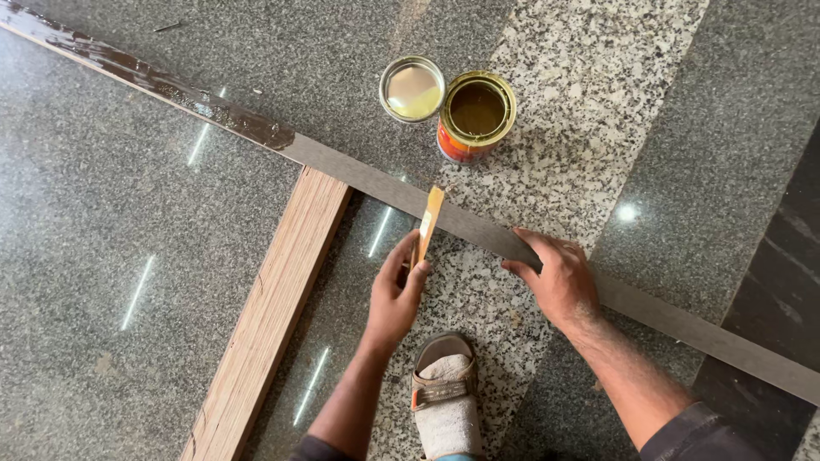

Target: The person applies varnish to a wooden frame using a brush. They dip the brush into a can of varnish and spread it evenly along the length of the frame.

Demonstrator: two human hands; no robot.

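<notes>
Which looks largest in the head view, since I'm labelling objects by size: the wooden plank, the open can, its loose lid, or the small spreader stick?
1. wooden plank, clearly largest.
2. open can.
3. loose lid: its round face looks close to the can's; the can's visible side tips it.
Spreader stick in the left hand: long but thin, and partly hidden, so unranked.

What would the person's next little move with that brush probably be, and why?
Probably a dip of the brush into the open tin. The left hand holds the brush lifted over the long grey strip, pointing toward the tin. The strip is wet and glossy only at its far end; the part by the right hand, which steadies it, looks dry.
</notes>
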